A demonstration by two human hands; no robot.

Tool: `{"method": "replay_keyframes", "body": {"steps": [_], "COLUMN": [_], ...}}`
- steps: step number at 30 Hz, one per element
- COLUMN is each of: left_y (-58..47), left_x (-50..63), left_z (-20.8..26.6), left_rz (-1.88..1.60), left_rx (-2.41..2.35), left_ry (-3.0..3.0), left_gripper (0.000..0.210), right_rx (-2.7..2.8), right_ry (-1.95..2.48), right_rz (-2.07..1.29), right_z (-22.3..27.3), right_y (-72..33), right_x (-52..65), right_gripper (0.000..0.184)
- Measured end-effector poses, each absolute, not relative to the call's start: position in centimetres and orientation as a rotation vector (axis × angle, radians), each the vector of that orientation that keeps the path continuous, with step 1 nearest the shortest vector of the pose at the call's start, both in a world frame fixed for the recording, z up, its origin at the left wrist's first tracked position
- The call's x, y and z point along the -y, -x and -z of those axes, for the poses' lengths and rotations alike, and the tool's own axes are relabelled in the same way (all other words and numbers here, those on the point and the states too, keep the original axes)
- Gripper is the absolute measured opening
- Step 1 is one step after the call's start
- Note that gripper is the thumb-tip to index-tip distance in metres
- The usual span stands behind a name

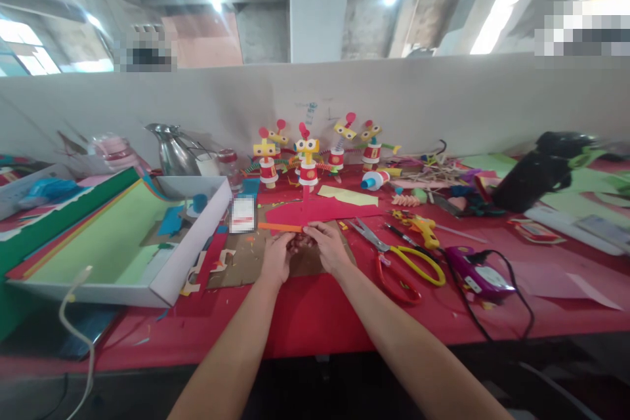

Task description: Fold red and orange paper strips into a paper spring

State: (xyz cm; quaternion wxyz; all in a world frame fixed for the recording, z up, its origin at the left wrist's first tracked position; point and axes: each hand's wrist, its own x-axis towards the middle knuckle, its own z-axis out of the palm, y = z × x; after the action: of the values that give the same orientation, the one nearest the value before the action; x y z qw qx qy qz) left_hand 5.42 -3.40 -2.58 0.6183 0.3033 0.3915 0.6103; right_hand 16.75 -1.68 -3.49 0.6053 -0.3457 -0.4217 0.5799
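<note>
An orange paper strip (pixel 280 228) runs leftward from my fingertips. A red paper strip (pixel 306 205) stretches away from me, meeting the orange one at a right angle. My right hand (pixel 325 246) pinches the strips where they cross, thumb and forefinger pressed together. Curled just below the orange strip, my left hand (pixel 278 256) grips near the same corner, its fingertips partly hidden. Both hands are over a brown cardboard sheet (pixel 231 272) on the red-covered table (pixel 310 328). Beyond them lies a piece of red paper (pixel 339 209).
Several paper-cup robot figures (pixel 308 172) stand at the back. To the right lie large scissors (pixel 418 264), a yellow glue gun (pixel 427 231) and a purple corded device (pixel 480 275). A white box (pixel 165 292) of coloured paper occupies the left, near a metal jug (pixel 174 151).
</note>
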Motion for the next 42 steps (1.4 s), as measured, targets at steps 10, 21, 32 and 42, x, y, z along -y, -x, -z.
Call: {"method": "replay_keyframes", "body": {"steps": [10,21,32,42], "left_y": [-5.34,-5.58,-5.13,-4.89], "left_x": [3.6,3.39,3.56,3.38], "left_z": [2.5,3.13,2.43,2.48], "left_rz": [-1.404,-1.497,-1.394,-1.381], "left_rx": [-0.855,-0.936,-0.84,-0.833], "left_ry": [-0.702,-0.834,-0.687,-0.536], "left_gripper": [0.017,0.021,0.019,0.019], "right_rx": [0.96,0.94,0.983,1.057], "right_ry": [0.787,0.785,0.778,0.796], "right_rz": [-1.347,-1.356,-1.356,-1.345], "right_z": [3.12,3.29,2.94,2.67], "right_y": [-16.89,-16.67,-16.97,-16.85], "right_x": [1.85,1.87,1.97,2.3], "right_gripper": [0.016,0.018,0.021,0.021]}}
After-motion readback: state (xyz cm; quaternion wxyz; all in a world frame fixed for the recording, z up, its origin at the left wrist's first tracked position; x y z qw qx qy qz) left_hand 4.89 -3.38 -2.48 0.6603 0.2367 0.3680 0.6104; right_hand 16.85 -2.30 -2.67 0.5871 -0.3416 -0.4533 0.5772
